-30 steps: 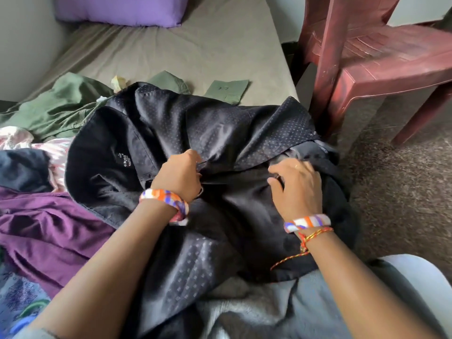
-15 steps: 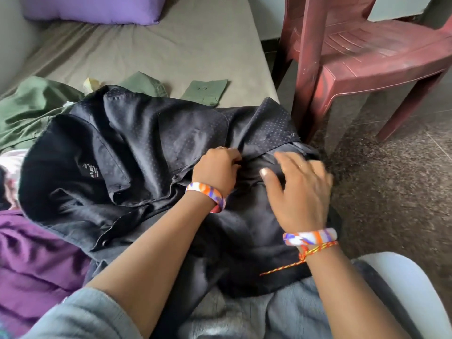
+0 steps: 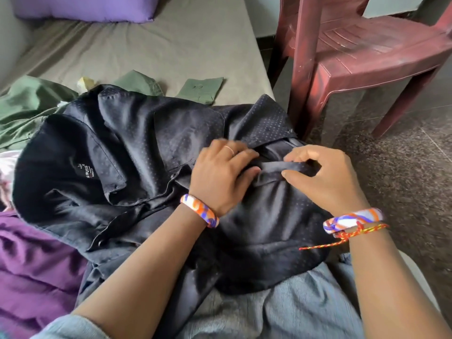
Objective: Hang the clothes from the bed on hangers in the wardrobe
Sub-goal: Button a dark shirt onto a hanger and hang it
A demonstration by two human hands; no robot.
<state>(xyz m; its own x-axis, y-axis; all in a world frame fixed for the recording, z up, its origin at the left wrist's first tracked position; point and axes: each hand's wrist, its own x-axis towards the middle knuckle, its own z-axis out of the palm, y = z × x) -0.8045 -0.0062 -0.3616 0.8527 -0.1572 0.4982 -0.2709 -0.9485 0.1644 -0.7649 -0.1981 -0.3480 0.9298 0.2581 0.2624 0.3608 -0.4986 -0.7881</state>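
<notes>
Black dotted shirt [image 3: 137, 152] lies crumpled across the near edge of the bed [image 3: 171, 52] and the person's lap. Left hand [image 3: 220, 177] presses flat on the cloth, fingers fairly straight, touching a dark strip of the shirt. Right hand [image 3: 325, 174] pinches that strip between thumb and curled fingers. Green garment [image 3: 27, 104] and purple cloth [image 3: 34, 272] lie alongside; a maroon plastic chair [image 3: 362, 42] stands beside the bed.
</notes>
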